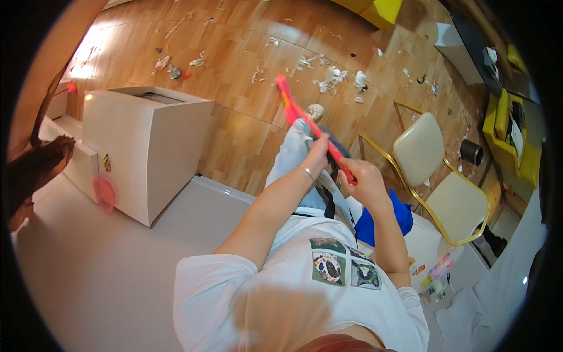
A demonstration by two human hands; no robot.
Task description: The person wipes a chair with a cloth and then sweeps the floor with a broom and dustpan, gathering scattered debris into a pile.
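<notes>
A long, narrow red stick-like thing (305, 121) slants across the middle of the view, its wider pinkish-red far end over the wood floor. I cannot make out its exact kind. My left hand (317, 154), with a bracelet at the wrist, is closed around its middle. Lower down, my right hand (365, 178) grips the near end, and a short red tip sticks out below the fingers. Beneath the hands are my light trousers, and one pale shoe (315, 111) shows beside the red thing.
Scraps of white litter (334, 79) lie strewn over the wood floor (240, 117). A white cabinet (176, 146) stands at the left. Two cream chairs with gold frames (419, 149) are at the right, near a black bin (471, 152) and a yellow armchair (498, 126).
</notes>
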